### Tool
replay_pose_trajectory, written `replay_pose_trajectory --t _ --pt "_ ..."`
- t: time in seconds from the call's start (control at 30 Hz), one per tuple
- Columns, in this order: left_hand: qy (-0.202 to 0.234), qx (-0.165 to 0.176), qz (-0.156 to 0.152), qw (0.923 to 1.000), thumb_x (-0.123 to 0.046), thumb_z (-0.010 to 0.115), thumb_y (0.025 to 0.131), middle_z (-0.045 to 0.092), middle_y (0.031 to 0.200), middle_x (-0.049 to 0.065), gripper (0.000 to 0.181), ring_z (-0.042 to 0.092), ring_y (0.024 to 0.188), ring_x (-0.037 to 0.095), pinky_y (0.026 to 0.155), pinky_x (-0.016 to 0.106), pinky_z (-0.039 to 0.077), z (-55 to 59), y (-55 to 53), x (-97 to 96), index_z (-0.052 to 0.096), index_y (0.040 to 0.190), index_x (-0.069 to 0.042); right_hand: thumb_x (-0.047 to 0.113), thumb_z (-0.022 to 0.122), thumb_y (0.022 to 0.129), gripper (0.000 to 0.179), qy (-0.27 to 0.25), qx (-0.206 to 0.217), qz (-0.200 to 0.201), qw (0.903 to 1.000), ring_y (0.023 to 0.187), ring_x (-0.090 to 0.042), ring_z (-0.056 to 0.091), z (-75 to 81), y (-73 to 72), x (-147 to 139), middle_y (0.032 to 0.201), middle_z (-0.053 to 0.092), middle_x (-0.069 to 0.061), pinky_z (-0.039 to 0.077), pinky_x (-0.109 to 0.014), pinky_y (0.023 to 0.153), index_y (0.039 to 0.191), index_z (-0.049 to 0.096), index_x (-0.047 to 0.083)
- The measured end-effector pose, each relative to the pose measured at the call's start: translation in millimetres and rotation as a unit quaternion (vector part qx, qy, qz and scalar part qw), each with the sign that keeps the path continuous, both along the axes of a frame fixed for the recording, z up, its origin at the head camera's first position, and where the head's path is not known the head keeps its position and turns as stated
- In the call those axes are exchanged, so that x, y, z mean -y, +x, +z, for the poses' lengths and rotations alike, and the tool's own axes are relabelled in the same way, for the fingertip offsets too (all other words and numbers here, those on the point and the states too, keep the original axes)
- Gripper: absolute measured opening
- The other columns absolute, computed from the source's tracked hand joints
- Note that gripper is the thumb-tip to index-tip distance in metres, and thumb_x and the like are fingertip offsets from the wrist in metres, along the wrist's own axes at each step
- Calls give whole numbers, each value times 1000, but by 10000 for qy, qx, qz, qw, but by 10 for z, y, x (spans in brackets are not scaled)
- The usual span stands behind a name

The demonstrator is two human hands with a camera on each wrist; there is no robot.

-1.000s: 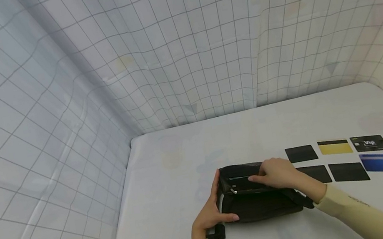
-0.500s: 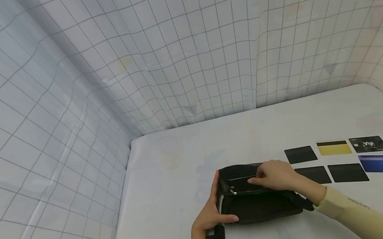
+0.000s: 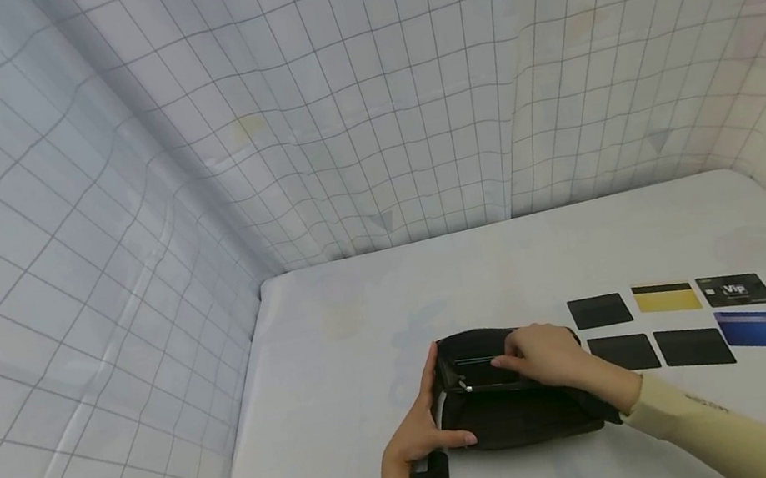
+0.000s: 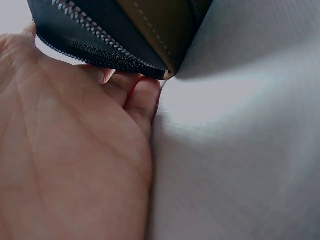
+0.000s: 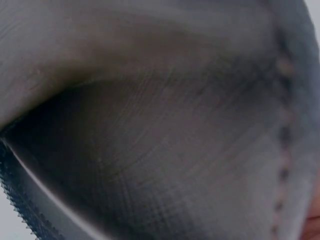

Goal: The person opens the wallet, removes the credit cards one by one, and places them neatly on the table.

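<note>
A black zip-around wallet (image 3: pixel 527 418) stands spread open on the white table in the head view. My left hand (image 3: pixel 415 432) holds its left end, thumb on the near flap and fingers along the far side. In the left wrist view, that palm (image 4: pixel 75 145) is beside the zip teeth (image 4: pixel 95 30), with fingers curled behind the wallet's corner. My right hand (image 3: pixel 546 351) reaches into the wallet, thumb and bent fingers pinching at the inner divider; the fingertips are partly hidden. The right wrist view is filled by the wallet's dark stitched side (image 5: pixel 190 150), blurred.
Several cards lie in two rows to the right: black ones (image 3: pixel 695 347), a gold one (image 3: pixel 667 299), a black "Vip" card (image 3: pixel 734 290) and a blue one (image 3: pixel 759 329). A black strap (image 3: pixel 433 472) shows by my left wrist. Checked white curtains (image 3: pixel 361 107) surround the table.
My right hand has shifted slightly left inside the wallet. The left hand keeps its hold, and the cards stay in place apart from a small view shift.
</note>
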State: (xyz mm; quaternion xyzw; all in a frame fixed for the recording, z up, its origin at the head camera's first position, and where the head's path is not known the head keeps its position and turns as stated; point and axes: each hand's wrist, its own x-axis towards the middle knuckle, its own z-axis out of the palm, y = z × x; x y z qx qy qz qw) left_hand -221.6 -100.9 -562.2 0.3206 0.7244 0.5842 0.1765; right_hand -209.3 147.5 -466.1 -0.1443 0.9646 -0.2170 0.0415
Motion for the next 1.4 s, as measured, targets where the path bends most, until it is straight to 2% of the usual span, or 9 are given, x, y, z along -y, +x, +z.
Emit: replay_pose_trajectory --t 0.1,0.33,0.47,0.83,1.1,1.23,1.4 --pt "-45 38 -23 10000 -32 82 70 -13 154 -7 122 -5 142 22 107 61 10 40 14 5 -13 147 -34 38 61 87 34 45 -152 60 9999 43 -7 40 -15 -2 6 48 43 9 31 -23 40 59 54 21" --pt "-118 125 -116 9998 -30 79 73 -15 154 1 121 -7 141 27 107 61 9 304 109 -2 -15 148 -25 38 60 88 32 0 -229 115 9997 44 -7 39 -50 -21 3 50 42 10 30 -24 40 62 54 21" --pt "-90 222 -118 9996 -29 79 74 -14 154 1 120 -8 141 27 108 60 8 333 126 -9 -15 148 -24 37 59 89 30 -55 -239 182 9995 44 -7 39 -56 -26 -5 51 42 11 30 -24 41 64 54 21" --pt "18 96 -109 9999 -29 80 73 -10 155 1 120 -5 142 25 107 61 11 273 114 -9 -14 148 -26 33 53 94 30 -387 -86 532 9978 44 -5 41 -14 -24 -61 52 45 12 32 -22 42 69 55 16" --pt "43 -34 39 10000 -35 82 69 -7 155 -7 122 -1 143 20 106 62 12 12 5 1 -12 148 -33 34 53 94 31 -471 -289 605 9966 43 -3 39 -37 -50 -92 51 43 13 31 -21 43 68 56 17" --pt "109 -4 53 9999 -36 82 68 -6 155 -9 123 -2 142 19 106 62 11 -1 0 2 -11 148 -34 35 53 93 30 -553 -360 635 9958 44 -1 41 -37 -57 -103 51 48 13 33 -21 45 70 60 18" --pt "109 -5 20 9999 -33 82 69 -6 155 -7 122 -2 142 19 106 62 11 40 12 0 -12 148 -30 34 53 94 29 -731 -338 628 9948 45 0 44 -28 -60 -111 54 54 11 36 -21 45 72 62 18"
